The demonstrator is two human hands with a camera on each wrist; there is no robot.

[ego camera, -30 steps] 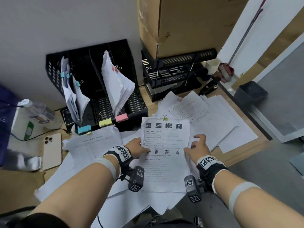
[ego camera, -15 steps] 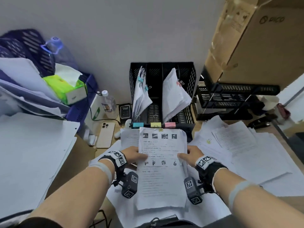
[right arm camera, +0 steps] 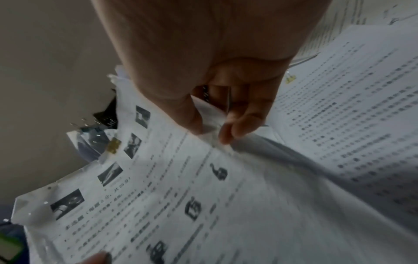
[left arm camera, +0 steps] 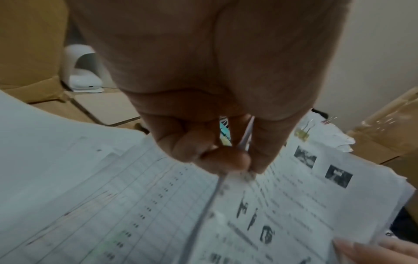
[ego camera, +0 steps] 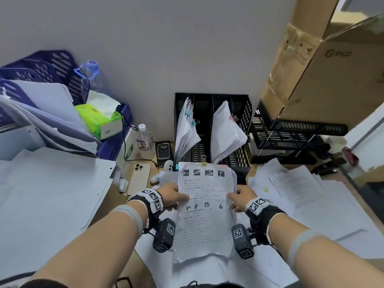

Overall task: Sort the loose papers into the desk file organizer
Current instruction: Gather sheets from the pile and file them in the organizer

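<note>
A clipped sheaf of printed papers (ego camera: pixel 204 213) with a gold binder clip (ego camera: pixel 203 160) at its top edge is held upright in front of me. My left hand (ego camera: pixel 172 197) pinches its left edge, thumb on the front (left arm camera: pixel 246 160). My right hand (ego camera: pixel 239 197) pinches the right edge between thumb and fingers (right arm camera: pixel 212 128). Behind it stands the black mesh file organizer (ego camera: pixel 243 113) against the wall. Its left slot holds papers with blue clips (ego camera: pixel 187 129); a right slot holds papers with a pink clip (ego camera: pixel 226 129).
Loose printed sheets (ego camera: pixel 301 190) cover the desk at right, and a white stack (ego camera: pixel 45 194) lies at left. A phone (ego camera: pixel 139 178), a water bottle (ego camera: pixel 144 140), a tissue box (ego camera: pixel 99 119), a blue tray (ego camera: pixel 41 67), black stacked trays (ego camera: pixel 295 134) and a cardboard box (ego camera: pixel 332 69) surround the organizer.
Both hands have lifted the clipped sheaf off the desk pile and brought it up toward the organizer. My head has turned left, so the organizer is now centred.
</note>
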